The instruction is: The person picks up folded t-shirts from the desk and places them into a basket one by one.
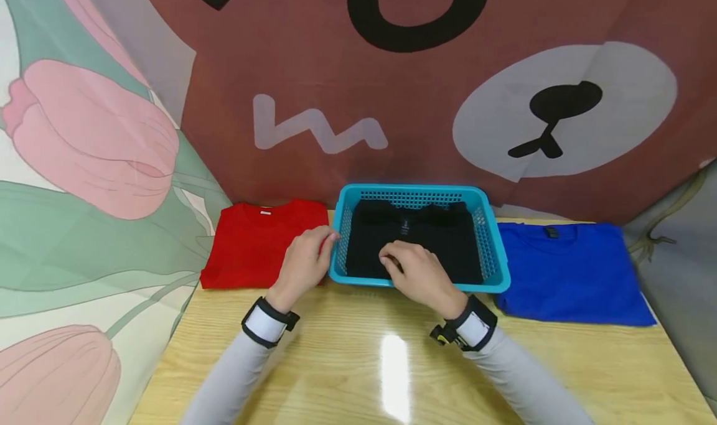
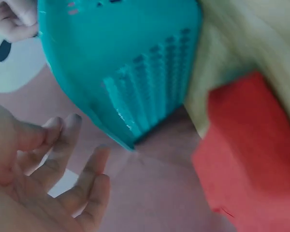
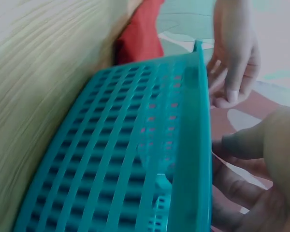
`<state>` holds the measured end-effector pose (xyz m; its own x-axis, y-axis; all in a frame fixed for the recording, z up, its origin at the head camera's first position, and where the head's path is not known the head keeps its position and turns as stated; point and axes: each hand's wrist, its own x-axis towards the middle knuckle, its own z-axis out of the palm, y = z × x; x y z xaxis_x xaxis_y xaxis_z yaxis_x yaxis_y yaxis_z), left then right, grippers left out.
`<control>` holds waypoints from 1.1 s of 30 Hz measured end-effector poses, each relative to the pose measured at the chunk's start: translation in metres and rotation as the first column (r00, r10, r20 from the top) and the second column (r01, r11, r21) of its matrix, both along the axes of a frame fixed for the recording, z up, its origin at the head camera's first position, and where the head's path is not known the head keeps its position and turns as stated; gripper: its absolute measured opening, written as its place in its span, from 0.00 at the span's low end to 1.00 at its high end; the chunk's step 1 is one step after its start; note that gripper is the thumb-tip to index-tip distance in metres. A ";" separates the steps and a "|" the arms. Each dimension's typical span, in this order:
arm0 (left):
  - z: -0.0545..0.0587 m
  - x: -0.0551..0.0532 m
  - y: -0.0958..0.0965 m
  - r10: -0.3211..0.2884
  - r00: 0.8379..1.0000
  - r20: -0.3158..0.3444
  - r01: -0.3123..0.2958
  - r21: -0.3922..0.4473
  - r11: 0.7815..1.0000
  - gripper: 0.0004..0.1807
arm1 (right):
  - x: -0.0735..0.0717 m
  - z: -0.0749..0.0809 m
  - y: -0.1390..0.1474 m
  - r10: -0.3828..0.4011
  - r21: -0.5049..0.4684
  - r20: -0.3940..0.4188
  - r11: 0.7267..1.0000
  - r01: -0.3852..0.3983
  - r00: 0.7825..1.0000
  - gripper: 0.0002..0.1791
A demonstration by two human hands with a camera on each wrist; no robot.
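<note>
A turquoise plastic basket (image 1: pixel 358 280) stands on the table with a folded black shirt (image 1: pixel 366 241) lying in it. My left hand (image 1: pixel 302 260) hovers by the basket's left rim, over the edge of a folded red shirt (image 1: pixel 246 251). In the left wrist view its fingers are spread loosely beside the basket (image 2: pixel 101 43), with nothing in them. Over the front part of the black shirt is my right hand (image 1: pixel 417 272), its fingers loosely bent. The right wrist view shows these fingers behind the basket's rim (image 3: pixel 203 145), partly hidden by it, and no cloth in them.
To the right of the basket lies a folded blue shirt (image 1: pixel 571 275). The wooden table (image 1: pixel 336 350) extends toward me in front of the basket. Behind everything hangs a printed cloth (image 1: pixel 313 58) with a brown bear and flowers, close to the table's back edge.
</note>
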<state>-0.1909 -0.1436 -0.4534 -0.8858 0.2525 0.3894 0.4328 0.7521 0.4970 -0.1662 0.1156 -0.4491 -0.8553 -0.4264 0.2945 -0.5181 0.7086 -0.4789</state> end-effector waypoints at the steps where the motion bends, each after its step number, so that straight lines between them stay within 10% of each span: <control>1: -0.002 0.001 -0.004 0.018 1.000 0.003 -0.018 0.006 1.000 0.10 | 0.000 -0.001 -0.005 -0.001 -0.015 -0.010 1.000 0.000 1.000 0.07; 22: -0.015 -0.001 -0.079 0.262 0.965 -0.009 -0.262 0.021 0.965 0.14 | 0.001 0.010 -0.101 0.158 -0.118 -0.064 0.979 -0.164 0.985 0.11; 33: -0.037 -0.013 -0.119 0.391 0.916 0.095 -0.380 -0.115 0.918 0.20 | 0.022 -0.008 -0.160 0.266 0.136 0.006 0.955 -0.265 0.964 0.23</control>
